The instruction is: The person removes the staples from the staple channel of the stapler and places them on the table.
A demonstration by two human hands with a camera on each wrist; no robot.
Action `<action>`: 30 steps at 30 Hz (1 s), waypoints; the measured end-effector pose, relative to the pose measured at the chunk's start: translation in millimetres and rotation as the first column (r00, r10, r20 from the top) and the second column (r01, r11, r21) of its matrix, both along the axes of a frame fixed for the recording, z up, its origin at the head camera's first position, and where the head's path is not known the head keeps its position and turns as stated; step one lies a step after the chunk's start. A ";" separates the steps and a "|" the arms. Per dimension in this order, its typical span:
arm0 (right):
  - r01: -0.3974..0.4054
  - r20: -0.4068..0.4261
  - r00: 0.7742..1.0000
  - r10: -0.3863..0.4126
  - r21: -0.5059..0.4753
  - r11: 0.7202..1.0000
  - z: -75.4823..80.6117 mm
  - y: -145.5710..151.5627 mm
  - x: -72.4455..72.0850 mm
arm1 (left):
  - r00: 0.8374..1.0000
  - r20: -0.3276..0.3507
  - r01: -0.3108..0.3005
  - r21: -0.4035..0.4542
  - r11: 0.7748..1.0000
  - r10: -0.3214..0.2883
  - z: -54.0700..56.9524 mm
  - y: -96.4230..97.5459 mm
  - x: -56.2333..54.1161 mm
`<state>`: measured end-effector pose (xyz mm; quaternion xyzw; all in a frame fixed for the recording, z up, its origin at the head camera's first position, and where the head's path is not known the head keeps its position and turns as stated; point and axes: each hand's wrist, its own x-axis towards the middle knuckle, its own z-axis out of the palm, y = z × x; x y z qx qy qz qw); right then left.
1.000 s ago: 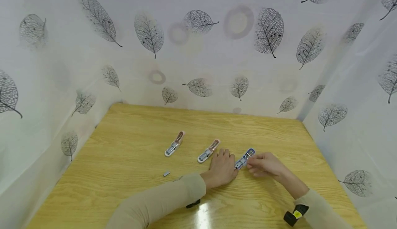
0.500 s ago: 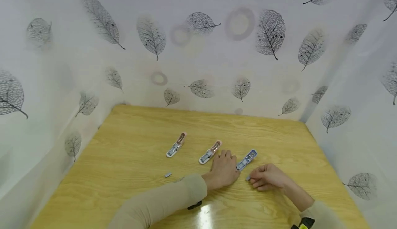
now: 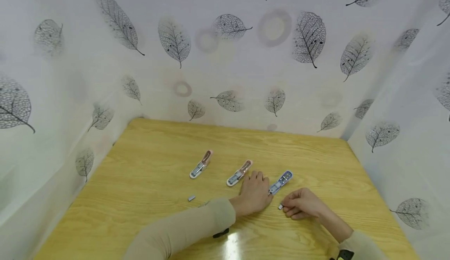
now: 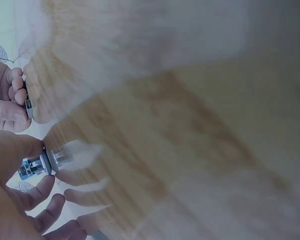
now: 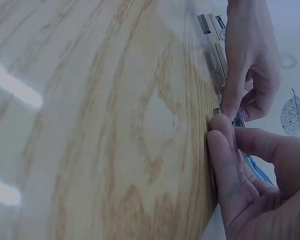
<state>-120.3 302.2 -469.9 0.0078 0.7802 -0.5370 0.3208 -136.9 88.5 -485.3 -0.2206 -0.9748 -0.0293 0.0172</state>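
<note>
A blue stapler [image 3: 281, 182] lies opened out on the table, its metal channel facing up. My left hand [image 3: 254, 192] rests at its near end; in the left wrist view the thumb and index finger hold the stapler [image 4: 34, 168] between them. Just to the near right of it, my right hand [image 3: 302, 204] pinches a small grey strip of staples [image 3: 280, 207] close to the tabletop. The right wrist view shows these right fingers [image 5: 222, 145] bunched together, hiding most of the strip.
Two pink-and-white staplers, one in the middle [image 3: 240, 173] and one farther left [image 3: 201, 165], also lie opened out. Another grey staple strip [image 3: 191, 198] lies left of my left forearm. A leaf-patterned curtain [image 3: 225, 72] encloses the wooden table [image 3: 158, 142].
My right hand has drawn back from the blue stapler toward the near side, and the staple strip now shows at its fingertips. My left hand has stayed at the stapler.
</note>
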 end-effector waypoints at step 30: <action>0.203 -0.776 0.534 0.334 0.502 0.841 40.4 14.7 -8.0 | 0.931 0.039 0.340 0.260 0.904 -0.362 52.4 -143.3 -10.6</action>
